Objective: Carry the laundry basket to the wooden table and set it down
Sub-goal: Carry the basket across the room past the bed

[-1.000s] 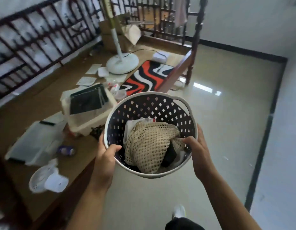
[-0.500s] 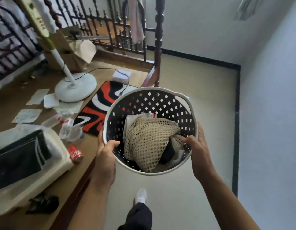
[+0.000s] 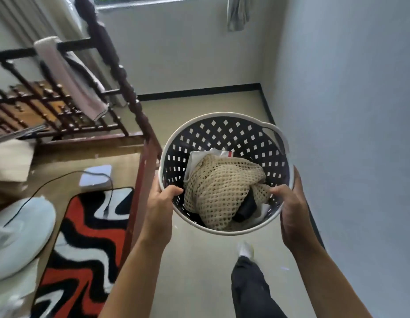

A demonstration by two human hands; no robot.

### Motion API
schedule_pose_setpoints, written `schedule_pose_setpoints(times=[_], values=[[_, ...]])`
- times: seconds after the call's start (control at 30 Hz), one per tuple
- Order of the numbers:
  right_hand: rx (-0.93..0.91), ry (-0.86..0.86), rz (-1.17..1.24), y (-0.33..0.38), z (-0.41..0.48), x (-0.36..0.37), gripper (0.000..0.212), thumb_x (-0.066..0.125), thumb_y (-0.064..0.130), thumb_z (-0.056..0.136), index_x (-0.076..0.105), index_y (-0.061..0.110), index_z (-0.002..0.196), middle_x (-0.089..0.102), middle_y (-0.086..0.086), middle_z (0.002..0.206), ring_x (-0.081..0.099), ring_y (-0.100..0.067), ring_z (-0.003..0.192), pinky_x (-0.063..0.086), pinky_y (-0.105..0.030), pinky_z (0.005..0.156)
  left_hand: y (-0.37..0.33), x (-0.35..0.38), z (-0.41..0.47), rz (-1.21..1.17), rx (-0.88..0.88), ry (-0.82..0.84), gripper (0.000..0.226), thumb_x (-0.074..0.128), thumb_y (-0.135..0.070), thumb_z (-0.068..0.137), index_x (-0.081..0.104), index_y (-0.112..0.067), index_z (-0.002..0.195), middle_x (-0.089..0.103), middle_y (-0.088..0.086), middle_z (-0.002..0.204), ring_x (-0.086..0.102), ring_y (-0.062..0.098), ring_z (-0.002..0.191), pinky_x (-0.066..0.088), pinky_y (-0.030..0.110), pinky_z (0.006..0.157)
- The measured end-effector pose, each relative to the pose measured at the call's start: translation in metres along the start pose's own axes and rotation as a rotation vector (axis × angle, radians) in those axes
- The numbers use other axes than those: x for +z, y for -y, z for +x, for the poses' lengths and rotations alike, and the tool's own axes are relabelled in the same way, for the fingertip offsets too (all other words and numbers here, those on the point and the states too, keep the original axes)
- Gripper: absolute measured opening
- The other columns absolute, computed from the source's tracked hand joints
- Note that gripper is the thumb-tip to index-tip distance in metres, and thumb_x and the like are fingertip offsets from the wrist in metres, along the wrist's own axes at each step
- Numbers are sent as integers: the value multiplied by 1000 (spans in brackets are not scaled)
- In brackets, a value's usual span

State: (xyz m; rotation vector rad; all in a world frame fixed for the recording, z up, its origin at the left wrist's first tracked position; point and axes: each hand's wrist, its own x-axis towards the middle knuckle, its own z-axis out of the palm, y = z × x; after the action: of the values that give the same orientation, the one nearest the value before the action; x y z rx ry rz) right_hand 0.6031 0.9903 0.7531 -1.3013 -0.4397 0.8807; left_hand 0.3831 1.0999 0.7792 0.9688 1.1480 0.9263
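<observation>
I'm watching both arms reaching forward, elbows bent, holding the laundry basket (image 3: 224,143) up in the air over the beige floor (image 3: 199,260). The left hand (image 3: 159,208) is clasping the near-left rim, thumb hooked inside. The right hand (image 3: 291,210) is gripping the near-right rim likewise. A cream mesh garment (image 3: 219,189) is sitting inside.

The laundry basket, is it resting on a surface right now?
No, both hands, left and right, hold the laundry basket above the floor.
</observation>
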Motion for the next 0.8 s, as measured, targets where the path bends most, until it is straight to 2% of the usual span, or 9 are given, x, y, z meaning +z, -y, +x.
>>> schedule_pose_setpoints(times=[0.1, 0.17, 0.33, 0.4, 0.47, 0.53, 0.67, 0.73, 0.8], values=[[8, -14, 20, 3, 75, 0, 76, 53, 5, 80, 51, 31, 152, 69, -6, 137, 69, -29, 125, 63, -39, 89, -12, 41, 66, 24, 21, 19, 50, 50, -1, 79, 65, -22, 121, 71, 19, 116, 68, 34, 105, 58, 39, 77], [14, -6, 36, 13, 126, 6, 76, 53, 4, 80, 51, 30, 152, 70, -4, 136, 70, -26, 124, 63, -33, 85, -27, 65, 109, 49, 26, 22, 53, 51, -3, 79, 64, -26, 124, 68, 22, 123, 67, 35, 108, 57, 39, 74], [48, 52, -7, 50, 249, 43, 79, 56, 9, 75, 51, 28, 151, 70, -4, 137, 67, -27, 128, 57, -51, 106, -64, 98, 205, 47, 4, -39, 55, 50, -4, 83, 59, -23, 133, 70, 20, 121, 66, 37, 109, 57, 40, 72], [60, 95, -44, 60, 293, 66, 79, 56, 9, 75, 50, 25, 152, 70, -5, 136, 67, -29, 128, 59, -47, 104, -77, 104, 239, -22, 3, -86, 57, 52, -6, 79, 58, -21, 135, 69, 21, 123, 67, 37, 113, 59, 41, 77], [60, 144, -91, 66, 338, 91, 81, 56, 10, 75, 46, 24, 155, 70, -4, 134, 68, -26, 126, 61, -43, 101, -88, 107, 277, -86, 6, -142, 56, 51, -4, 82, 57, -20, 136, 69, 18, 122, 67, 33, 112, 60, 31, 73], [51, 188, -131, 68, 385, 117, 83, 56, 11, 76, 43, 26, 157, 69, -2, 134, 68, -22, 123, 59, -46, 104, -98, 110, 320, -127, 15, -180, 53, 46, 3, 89, 57, -20, 135, 71, 13, 116, 70, 26, 105, 60, 26, 68], [50, 244, -167, 65, 482, 178, 82, 55, 11, 75, 44, 25, 155, 71, 1, 125, 68, -27, 123, 56, -54, 108, -115, 112, 422, -181, 29, -233, 52, 41, 8, 92, 59, -18, 134, 79, 1, 96, 76, 17, 87, 61, 27, 66], [43, 236, -167, 68, 529, 210, 81, 54, 10, 75, 46, 24, 154, 73, 4, 120, 66, -29, 125, 54, -54, 109, -128, 113, 477, -184, 40, -250, 50, 41, 7, 92, 58, -13, 134, 80, -5, 85, 76, 16, 82, 61, 30, 63], [29, 222, -152, 75, 575, 241, 80, 53, 9, 74, 47, 22, 153, 72, -3, 124, 64, -34, 128, 53, -56, 111, -148, 116, 529, -173, 44, -250, 47, 42, 6, 91, 56, -4, 135, 77, -3, 76, 74, 22, 71, 60, 31, 55]])
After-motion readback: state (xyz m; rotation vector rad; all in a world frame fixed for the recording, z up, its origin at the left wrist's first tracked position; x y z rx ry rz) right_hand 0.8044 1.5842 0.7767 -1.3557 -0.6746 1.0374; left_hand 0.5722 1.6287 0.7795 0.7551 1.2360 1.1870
